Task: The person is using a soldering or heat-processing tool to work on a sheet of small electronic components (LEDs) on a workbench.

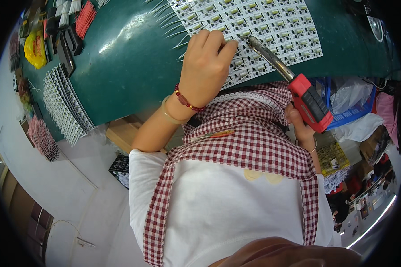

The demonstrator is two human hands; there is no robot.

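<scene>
I have the right hand point(300, 122) wrapped around the red-and-black soldering gun point(311, 103), though the tool's body covers part of the fingers from my viewpoint. Its metal barrel slants up and left to a tip just beside the left hand point(206, 58); I can't tell whether that tip touches the work. The left hand is half closed, back toward me and fingers bent down over the sheet of small circuit boards point(294, 33), and I can't make out whether it pinches anything. That sheet lies on the green table point(133, 71) at the top of my view, in front of the person, with thin white wires point(176, 34) sticking out along its left side. On the left wrist I see a beaded bracelet point(189, 102) and a pale bangle point(168, 110). Below the hands is a checked apron point(236, 142) over a white shirt point(236, 200). Farther left on the table, I see a fanned stack of board sheets point(67, 104), a yellow plastic bag point(34, 50) and a bundle of red wires point(85, 20). To the right, below the tabletop, a blue basket point(349, 118) holds clear plastic, and lower down sits a yellow crate point(333, 159).
</scene>
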